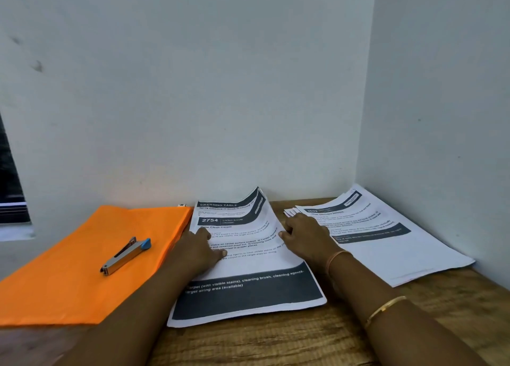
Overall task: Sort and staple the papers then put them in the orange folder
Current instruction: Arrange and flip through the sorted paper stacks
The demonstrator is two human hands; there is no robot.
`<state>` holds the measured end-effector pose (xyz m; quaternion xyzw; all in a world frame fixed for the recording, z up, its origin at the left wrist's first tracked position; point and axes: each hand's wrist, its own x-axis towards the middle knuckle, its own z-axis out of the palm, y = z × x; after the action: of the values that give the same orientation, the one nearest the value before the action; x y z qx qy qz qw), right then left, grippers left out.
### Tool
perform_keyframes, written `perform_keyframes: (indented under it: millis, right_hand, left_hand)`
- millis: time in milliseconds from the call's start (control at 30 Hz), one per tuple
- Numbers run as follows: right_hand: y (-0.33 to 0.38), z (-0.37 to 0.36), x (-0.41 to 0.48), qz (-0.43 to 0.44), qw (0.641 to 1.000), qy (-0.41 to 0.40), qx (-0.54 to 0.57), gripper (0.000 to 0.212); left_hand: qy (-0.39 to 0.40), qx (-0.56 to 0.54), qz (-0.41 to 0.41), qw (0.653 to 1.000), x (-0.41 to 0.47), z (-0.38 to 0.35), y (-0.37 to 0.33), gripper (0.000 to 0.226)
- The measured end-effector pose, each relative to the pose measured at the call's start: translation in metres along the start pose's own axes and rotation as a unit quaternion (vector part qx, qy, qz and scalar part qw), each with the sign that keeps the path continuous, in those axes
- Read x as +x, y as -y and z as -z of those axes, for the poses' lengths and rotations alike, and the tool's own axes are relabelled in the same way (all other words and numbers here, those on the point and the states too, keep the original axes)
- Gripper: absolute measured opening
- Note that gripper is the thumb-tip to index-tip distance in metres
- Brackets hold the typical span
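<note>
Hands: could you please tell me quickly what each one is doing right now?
Left hand: open, resting flat on the middle paper stack.
Right hand: fingers at that stack's lifted right edge; grip cannot be told.

Orange folder [82,260], silver stapler [125,256] with blue tip, white papers [248,255] with dark banners, brown wood-grain table [276,341]

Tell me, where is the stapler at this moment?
In the head view, the stapler lies on top of the orange folder, at the left of the wooden table, left of the left hand.
</note>
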<state>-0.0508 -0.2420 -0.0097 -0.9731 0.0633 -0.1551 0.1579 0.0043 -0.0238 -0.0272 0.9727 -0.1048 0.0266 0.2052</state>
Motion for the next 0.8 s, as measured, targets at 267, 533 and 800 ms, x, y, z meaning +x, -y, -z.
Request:
perform_keyframes:
  millis: [267,533,800]
  right_hand:
    - [-0.014,0.008,0.01,-0.061,0.986,-0.022,0.155,0.027]
    - [-0.028,0.013,0.013,-0.094,0.94,-0.051,0.323,0.029]
    - [-0.026,0.018,0.01,-0.08,0.866,-0.093,0.485,0.026]
  left_hand:
    - [0.024,-0.014,-0.004,1.0,0.001,-0.005,-0.001,0.071]
    - [-0.109,-0.198,-0.06,0.972,-0.003,0.002,-0.006,0.06]
    - [-0.183,-0.353,-0.053,0.916,-0.006,0.01,-0.014,0.069]
